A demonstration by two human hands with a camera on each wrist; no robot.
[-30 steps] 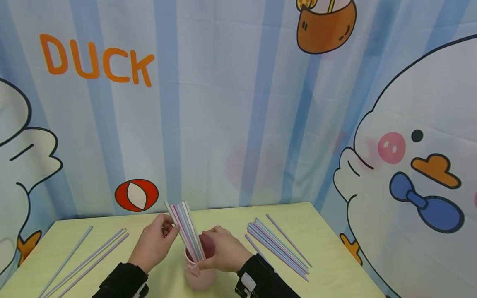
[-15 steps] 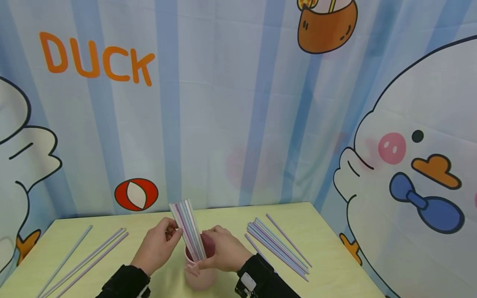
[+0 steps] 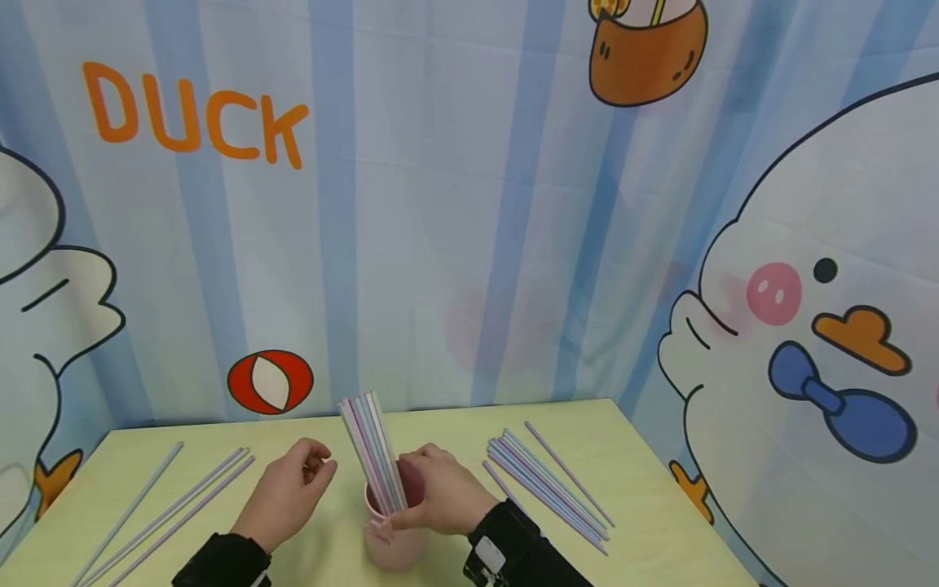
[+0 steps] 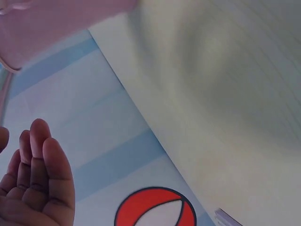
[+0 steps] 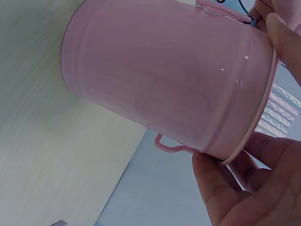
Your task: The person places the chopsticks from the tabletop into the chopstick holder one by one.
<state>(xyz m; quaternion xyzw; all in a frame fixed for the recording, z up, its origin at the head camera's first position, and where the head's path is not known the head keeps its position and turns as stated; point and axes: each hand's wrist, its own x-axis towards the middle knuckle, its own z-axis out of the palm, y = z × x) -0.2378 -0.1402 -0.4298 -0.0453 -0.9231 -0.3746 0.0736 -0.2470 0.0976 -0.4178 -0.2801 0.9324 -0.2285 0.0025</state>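
A pink metal pail with small side handles stands on the table at front centre. A bundle of thin pastel, straw-like sticks rises from it, leaning to the left. My right hand grips the pail by its rim, and the right wrist view shows thumb and fingers at the rim's two sides. Left of the sticks, a short gap away, is my left hand, with nothing in it. Its fingers look relaxed and nearly straight in the left wrist view.
On the right of the pale yellow table lies a slanted pile of sticks, with single ones beside it. A few more sticks lie at the left. A printed curtain hangs behind the table's back edge.
My left hand was at the bundle, which tipped slightly rightward; now the hand has drawn away to the left and let the sticks be. My right hand stays on the pail.
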